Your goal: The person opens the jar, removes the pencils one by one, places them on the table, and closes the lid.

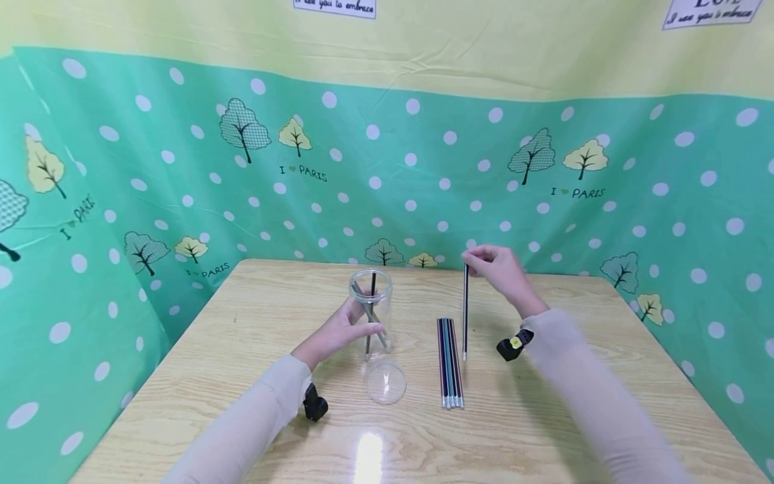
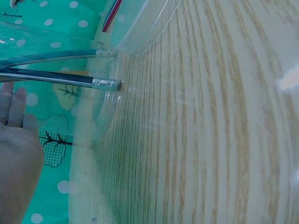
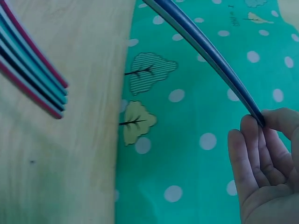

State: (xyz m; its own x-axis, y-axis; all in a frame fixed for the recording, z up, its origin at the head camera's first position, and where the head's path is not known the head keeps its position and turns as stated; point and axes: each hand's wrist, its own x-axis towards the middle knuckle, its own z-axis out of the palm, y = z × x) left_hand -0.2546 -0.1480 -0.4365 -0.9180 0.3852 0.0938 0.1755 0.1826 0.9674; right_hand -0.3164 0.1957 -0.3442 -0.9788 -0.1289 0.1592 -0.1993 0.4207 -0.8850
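My left hand (image 1: 338, 331) holds an upright clear jar (image 1: 384, 310), thumb in front and fingers behind it. Inside, a few pencils (image 2: 60, 77) lean crosswise, their metal-banded eraser ends at the bottom in the left wrist view. Over the table's right half, my right hand (image 1: 500, 270) pinches one dark striped pencil (image 1: 465, 309) by its top end between thumb and fingertips. That pencil hangs upright, eraser end down, to the right of a row of pencils (image 1: 449, 363) lying side by side. The right wrist view shows the same pinch on the pencil (image 3: 210, 56).
A round clear lid (image 1: 385, 383) lies on the wooden table (image 1: 254, 363) just in front of the jar. Behind the table's far edge hangs a green and yellow curtain (image 1: 338, 222) with dots and trees. Black wrist cameras (image 1: 314, 403) sit on both wrists.
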